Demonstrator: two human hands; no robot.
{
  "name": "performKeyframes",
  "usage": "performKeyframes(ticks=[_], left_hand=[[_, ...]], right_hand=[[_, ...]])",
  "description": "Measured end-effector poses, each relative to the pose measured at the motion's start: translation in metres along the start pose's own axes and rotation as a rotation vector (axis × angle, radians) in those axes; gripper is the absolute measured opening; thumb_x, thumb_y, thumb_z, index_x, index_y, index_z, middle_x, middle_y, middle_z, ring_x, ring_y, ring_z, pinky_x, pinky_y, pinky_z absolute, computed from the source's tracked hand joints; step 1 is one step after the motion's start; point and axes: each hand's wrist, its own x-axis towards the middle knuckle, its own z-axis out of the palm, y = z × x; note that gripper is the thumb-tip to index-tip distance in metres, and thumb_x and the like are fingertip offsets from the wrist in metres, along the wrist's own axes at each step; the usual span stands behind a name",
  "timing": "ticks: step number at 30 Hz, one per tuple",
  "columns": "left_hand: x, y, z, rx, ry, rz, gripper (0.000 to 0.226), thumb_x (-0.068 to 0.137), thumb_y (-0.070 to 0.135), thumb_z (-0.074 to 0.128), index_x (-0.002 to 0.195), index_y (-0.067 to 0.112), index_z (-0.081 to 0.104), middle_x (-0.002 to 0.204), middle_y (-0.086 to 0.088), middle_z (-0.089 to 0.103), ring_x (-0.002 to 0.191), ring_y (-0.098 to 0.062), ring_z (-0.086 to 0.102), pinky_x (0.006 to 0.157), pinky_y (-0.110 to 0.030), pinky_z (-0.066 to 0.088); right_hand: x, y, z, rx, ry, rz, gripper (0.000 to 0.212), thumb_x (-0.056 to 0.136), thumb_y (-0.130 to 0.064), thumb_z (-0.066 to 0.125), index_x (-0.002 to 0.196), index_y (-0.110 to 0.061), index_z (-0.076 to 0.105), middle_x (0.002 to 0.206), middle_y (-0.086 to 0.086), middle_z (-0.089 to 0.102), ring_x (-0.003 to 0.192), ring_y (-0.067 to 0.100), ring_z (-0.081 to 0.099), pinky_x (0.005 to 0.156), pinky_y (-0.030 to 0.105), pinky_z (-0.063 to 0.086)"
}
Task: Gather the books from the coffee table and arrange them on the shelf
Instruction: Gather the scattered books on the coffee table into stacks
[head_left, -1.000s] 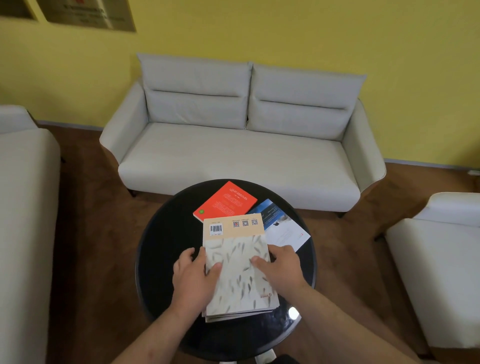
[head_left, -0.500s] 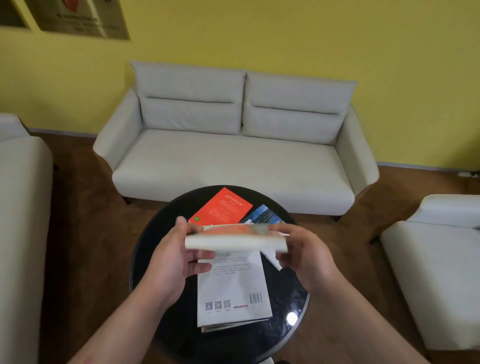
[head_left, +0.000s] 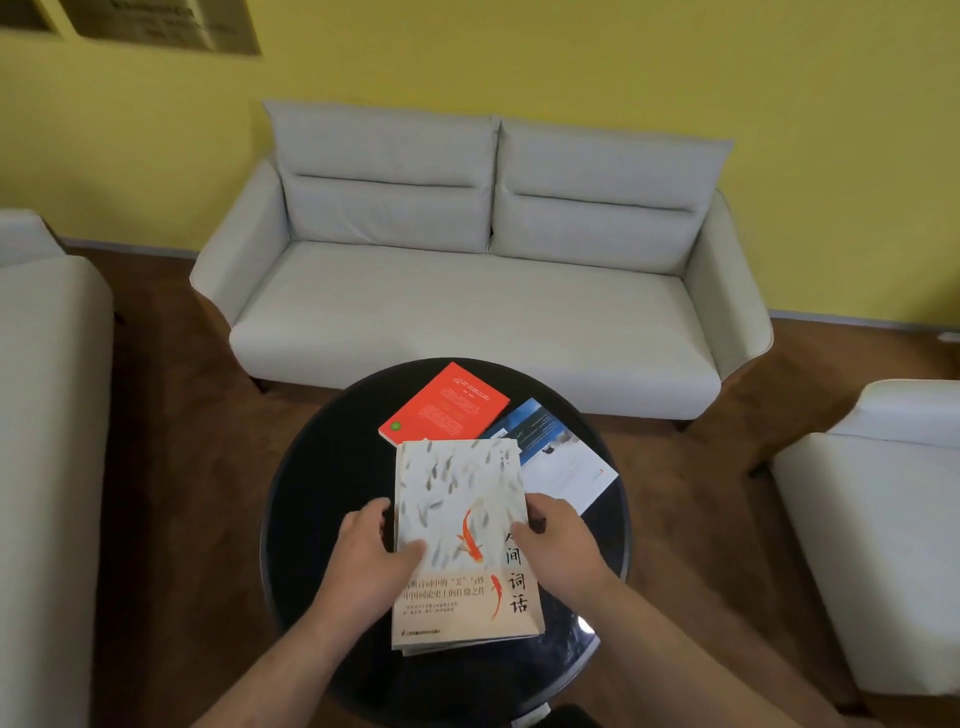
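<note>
A cream book with grey and orange fish on its cover (head_left: 460, 525) lies front side up on a small stack near the front of the round black coffee table (head_left: 322, 499). My left hand (head_left: 371, 558) grips its left edge, thumb on the cover. My right hand (head_left: 558, 543) holds its right edge. Only the edges of the stack under it show. A red book (head_left: 449, 405) lies flat at the table's far side. A blue and white book (head_left: 558, 454) lies to the right, partly under the fish book.
A pale grey two-seat sofa (head_left: 478, 291) stands behind the table against a yellow wall. Another pale sofa (head_left: 47, 441) is at the left and a pale armchair (head_left: 883, 519) at the right. Brown floor (head_left: 182, 493) surrounds the table. No shelf is in view.
Both hands lifted the fish book off the stack, turned it over from back cover up to front cover up, and set it down on the stack again.
</note>
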Motion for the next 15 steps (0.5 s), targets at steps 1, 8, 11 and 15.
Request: performKeyframes(ticks=[1,8,11,15], left_hand=[[0.003,-0.004,0.001,-0.058,-0.037,-0.005,0.067,0.090,0.045,0.060,0.149,0.027,0.035,0.148,-0.001,0.041,0.118,-0.016,0.059,0.061,-0.019,0.052],[0.009,-0.013,0.008,-0.100,-0.132,0.097,0.036,0.099,0.036,0.050,0.135,0.038,0.045,0.116,0.011,0.067,0.096,-0.007,0.070,0.074,-0.029,0.060],[0.019,-0.004,0.006,-0.264,-0.086,0.023,0.032,0.098,0.023,0.056,0.128,0.030,0.048,0.115,0.010,0.064,0.093,-0.006,0.068,0.070,-0.025,0.058],[0.080,-0.003,-0.008,-0.330,0.149,-0.081,0.045,0.099,0.035,0.050,0.140,0.019,0.045,0.134,-0.002,0.053,0.122,-0.020,0.053,0.105,-0.044,0.045]], right_hand=[[0.000,0.000,0.000,0.058,-0.029,0.016,0.022,0.101,-0.035,0.058,0.122,-0.032,0.062,0.116,-0.013,0.072,0.088,0.012,0.077,0.068,0.024,0.063],[-0.008,0.000,-0.001,0.291,-0.057,0.023,0.019,0.103,-0.026,0.057,0.110,-0.044,0.058,0.109,-0.016,0.074,0.090,0.009,0.077,0.069,0.025,0.062],[-0.005,0.003,-0.004,0.329,-0.040,0.053,0.014,0.103,-0.027,0.058,0.105,-0.041,0.059,0.112,-0.010,0.074,0.094,0.011,0.076,0.077,0.030,0.063],[0.023,0.011,-0.029,0.332,0.050,0.148,0.016,0.105,-0.027,0.053,0.099,-0.024,0.068,0.099,0.000,0.070,0.089,0.015,0.066,0.078,0.025,0.055]])
